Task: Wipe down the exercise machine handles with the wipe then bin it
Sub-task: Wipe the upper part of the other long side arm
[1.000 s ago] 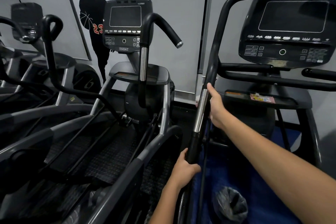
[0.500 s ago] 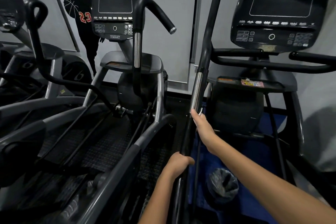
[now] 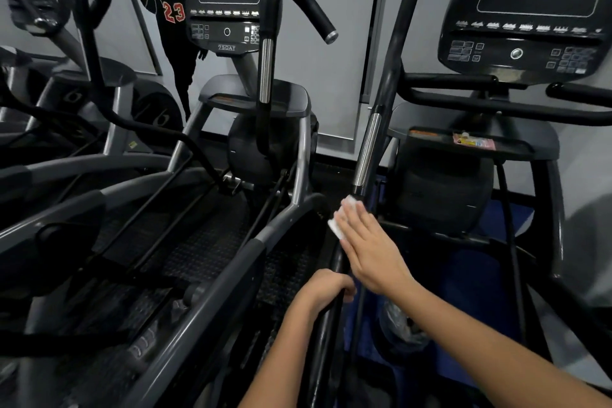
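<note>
Wipe (image 3: pixel 338 221) pressed flat against handle (image 3: pixel 366 149) under right hand (image 3: pixel 371 242), fingers straight and together; left hand (image 3: pixel 326 288) curled round the bar below. Unpinched, likely to slip off and drop mid-stroke.

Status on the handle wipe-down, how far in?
Mid-job. In hand: the right hand presses the white wipe flat against the tall handle bar, below its chrome section, while the left hand grips the bar lower down. What is already clean can't be judged. Left: any remaining handles, then dropping the wipe in the lined bin on the floor.
</note>
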`<state>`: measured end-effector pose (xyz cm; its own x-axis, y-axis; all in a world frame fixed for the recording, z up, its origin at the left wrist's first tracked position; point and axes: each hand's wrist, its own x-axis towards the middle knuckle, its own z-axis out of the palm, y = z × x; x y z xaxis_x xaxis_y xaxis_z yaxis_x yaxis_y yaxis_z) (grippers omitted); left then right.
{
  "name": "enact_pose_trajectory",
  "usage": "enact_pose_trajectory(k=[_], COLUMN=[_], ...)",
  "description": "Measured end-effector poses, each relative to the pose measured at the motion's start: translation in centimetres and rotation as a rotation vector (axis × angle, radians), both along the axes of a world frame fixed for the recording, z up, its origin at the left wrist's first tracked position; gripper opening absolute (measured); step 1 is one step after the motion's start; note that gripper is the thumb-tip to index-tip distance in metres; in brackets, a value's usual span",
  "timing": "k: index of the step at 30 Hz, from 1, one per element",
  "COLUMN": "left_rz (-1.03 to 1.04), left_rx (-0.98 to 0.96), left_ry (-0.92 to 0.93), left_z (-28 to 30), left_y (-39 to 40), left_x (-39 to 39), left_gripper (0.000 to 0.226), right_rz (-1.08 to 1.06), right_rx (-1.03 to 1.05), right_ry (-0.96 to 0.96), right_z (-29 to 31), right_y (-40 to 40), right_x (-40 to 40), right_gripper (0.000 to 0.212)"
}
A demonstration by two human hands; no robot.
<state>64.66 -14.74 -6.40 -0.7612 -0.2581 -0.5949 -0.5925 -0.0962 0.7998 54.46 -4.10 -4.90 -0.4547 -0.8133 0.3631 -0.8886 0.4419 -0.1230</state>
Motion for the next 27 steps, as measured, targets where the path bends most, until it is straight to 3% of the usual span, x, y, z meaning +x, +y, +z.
enact_pose_trajectory(k=[2, 6, 10, 13, 17, 22, 27], left_rz=[-0.005, 0.000, 0.048, 0.074, 0.063, 0.060, 0.112], left_rx=[0.044, 0.132, 0.114, 0.136, 0.131, 0.078, 0.070], left_ry=[-0.012, -0.040, -0.018, -0.029, -0.038, -0.023, 0.001], left_z=[0.0, 0.2, 0.5, 0.9, 1.3, 1.1, 0.6], left_y=[0.2, 0.9, 1.0, 1.3, 1.9, 2.1, 2.1], left_x=[0.9, 2.3, 2.7, 3.0, 3.4, 4.7, 5.1], left_gripper=[0.052, 0.022, 0.013, 0.012, 0.009, 0.011, 0.010], right_rz=[0.111, 0.296, 0.177, 0.072, 0.164, 0.301, 0.365], right_rx=[0.095, 0.204, 0.223, 0.198, 0.194, 0.277, 0.281], right_ry=[0.091, 0.253, 0.365, 0.347, 0.341, 0.080, 0.120], right_z=[-0.5, 1.6, 6.6, 8.2, 5.4, 1.6, 5.2], right_y=[0.4, 0.3, -1.7, -2.5, -2.2, -0.5, -0.7], right_x=[0.0, -2.0, -6.3, -7.1, -4.7, -0.2, -2.2], right_gripper=[0.051, 0.041, 0.048, 0.053, 0.049, 0.045, 0.027])
